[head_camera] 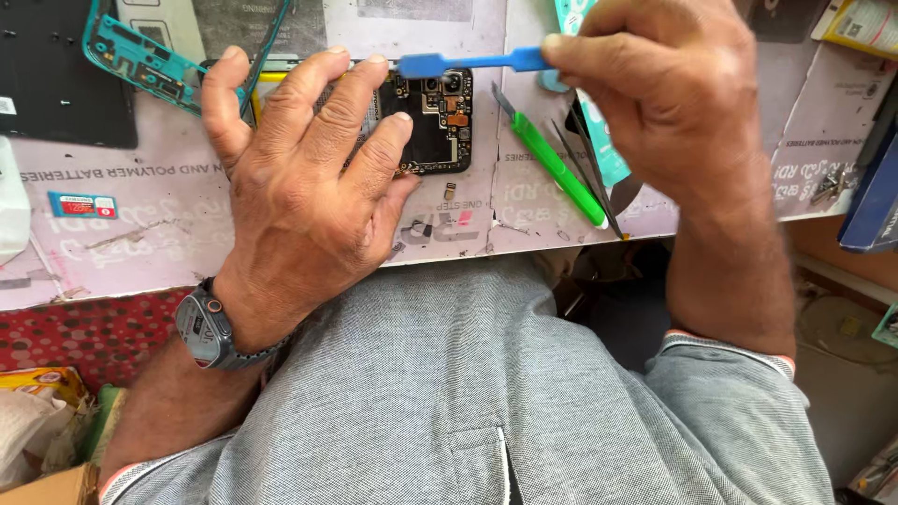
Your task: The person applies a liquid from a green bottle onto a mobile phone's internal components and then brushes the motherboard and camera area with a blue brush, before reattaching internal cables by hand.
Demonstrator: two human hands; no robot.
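Observation:
An opened phone (435, 117) lies on the worktop with its back off, showing a dark circuit board. My left hand (299, 178) rests spread over the phone's left part and holds it down with its fingertips. My right hand (664, 93) pinches a blue plastic pry tool (468, 64), whose flat tip points left and sits at the phone's upper edge. A grey watch (208, 329) is on my left wrist.
A green pry tool (552, 166) and black tweezers (591, 173) lie just right of the phone. A teal phone frame (140, 56) and a black panel (51, 75) lie at the far left. Tiny loose parts (449, 192) sit near the worktop's front edge (524, 245).

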